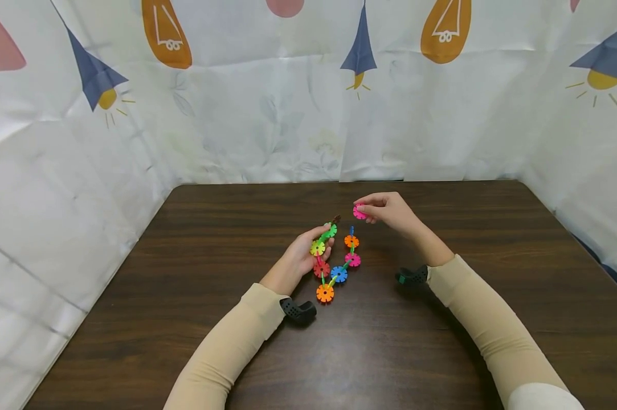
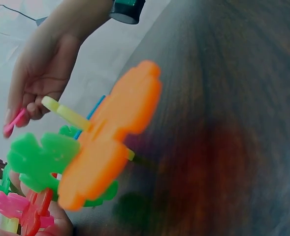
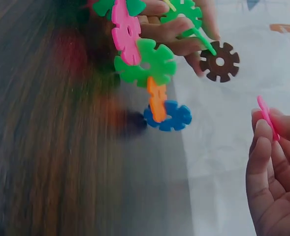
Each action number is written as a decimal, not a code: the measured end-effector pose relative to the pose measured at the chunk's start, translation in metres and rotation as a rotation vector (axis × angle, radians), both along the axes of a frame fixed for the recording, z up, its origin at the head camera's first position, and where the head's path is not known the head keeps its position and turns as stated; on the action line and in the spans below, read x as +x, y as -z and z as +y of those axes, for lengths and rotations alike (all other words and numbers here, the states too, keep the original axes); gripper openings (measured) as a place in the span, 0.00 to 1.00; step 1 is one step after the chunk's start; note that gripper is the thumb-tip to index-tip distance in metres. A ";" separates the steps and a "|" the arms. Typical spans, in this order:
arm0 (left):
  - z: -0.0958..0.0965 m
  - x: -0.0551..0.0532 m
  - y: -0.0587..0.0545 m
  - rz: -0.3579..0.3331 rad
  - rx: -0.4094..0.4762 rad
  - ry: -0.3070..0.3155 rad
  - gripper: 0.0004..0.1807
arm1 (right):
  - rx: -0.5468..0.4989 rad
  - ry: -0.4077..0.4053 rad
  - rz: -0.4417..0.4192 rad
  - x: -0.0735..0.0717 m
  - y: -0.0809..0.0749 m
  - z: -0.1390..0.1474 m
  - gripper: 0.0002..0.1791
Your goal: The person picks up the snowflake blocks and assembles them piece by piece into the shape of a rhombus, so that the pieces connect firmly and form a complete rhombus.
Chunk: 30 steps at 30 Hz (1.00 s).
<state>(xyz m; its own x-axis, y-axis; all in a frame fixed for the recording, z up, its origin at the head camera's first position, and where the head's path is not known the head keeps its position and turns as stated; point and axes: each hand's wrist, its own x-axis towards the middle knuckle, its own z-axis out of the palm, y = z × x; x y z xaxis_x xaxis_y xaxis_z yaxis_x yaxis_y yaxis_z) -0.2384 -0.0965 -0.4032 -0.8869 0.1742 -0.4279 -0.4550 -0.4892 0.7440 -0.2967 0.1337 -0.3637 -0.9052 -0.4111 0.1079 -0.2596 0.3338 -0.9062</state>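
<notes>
My left hand (image 1: 303, 253) grips a chain of notched plastic discs by its left side, near the green disc (image 1: 331, 230). The chain bends in a U, with an orange disc (image 1: 325, 293) at its bottom. One end carries a brown disc (image 3: 220, 62); the other ends in a blue disc (image 3: 168, 116) joined to an orange one. Between thumb and fingertips my right hand (image 1: 385, 210) pinches a single pink disc (image 3: 267, 118), held apart from the chain, beyond its blue end. In the left wrist view, the large orange disc (image 2: 115, 132) hides part of the chain.
Both hands work over a dark wood-grain table (image 1: 211, 228). A white printed cloth (image 1: 267, 125) hangs behind it and along the sides. Black wrist devices sit at the left cuff (image 1: 299, 312) and the right cuff (image 1: 412, 276).
</notes>
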 end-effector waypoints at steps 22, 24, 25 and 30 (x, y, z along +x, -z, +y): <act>0.001 -0.002 0.001 0.010 -0.008 0.012 0.05 | -0.047 0.055 -0.025 -0.004 0.007 -0.037 0.17; 0.001 -0.002 0.002 0.014 -0.011 0.017 0.05 | -0.049 0.058 -0.026 -0.003 0.007 -0.038 0.17; 0.001 -0.002 0.002 0.015 -0.012 0.019 0.05 | -0.052 0.060 -0.027 -0.002 0.006 -0.038 0.17; 0.001 -0.001 0.001 0.027 -0.019 0.032 0.06 | -0.036 0.056 -0.013 -0.002 0.006 -0.040 0.17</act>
